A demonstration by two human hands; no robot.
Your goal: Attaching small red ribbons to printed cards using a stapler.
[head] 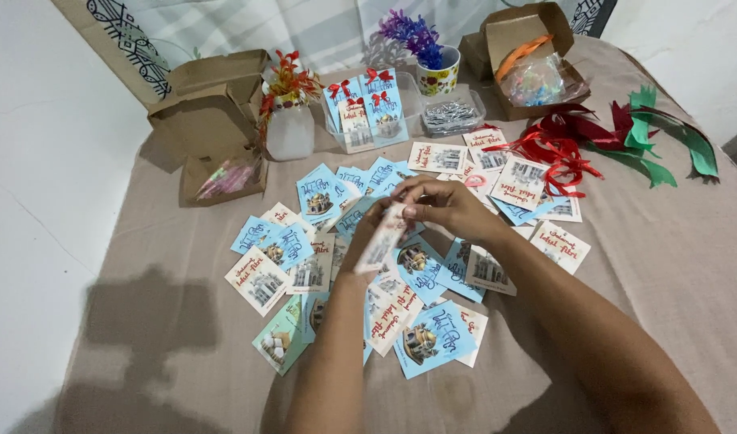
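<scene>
Both my hands meet above the middle of a spread of small printed cards. My left hand (367, 233) grips a white card (382, 239) with red lettering from below, tilted on edge. My right hand (442, 202) pinches the top of that same card, fingers curled over it. Under and around the hands lie several blue cards (431, 337) and white cards (258, 279) with building pictures, scattered on the tan cloth (167, 321). A clear tray (368, 112) at the back holds finished cards topped with red bows.
Red ribbons (557, 145) and green ribbons (665, 137) lie at the right. Open brown boxes stand at the back left (212, 112) and back right (529, 56). A white vase with red flowers (288, 104), a cup with purple flowers (432, 56) and a clear box of metal clips (451, 114) stand behind.
</scene>
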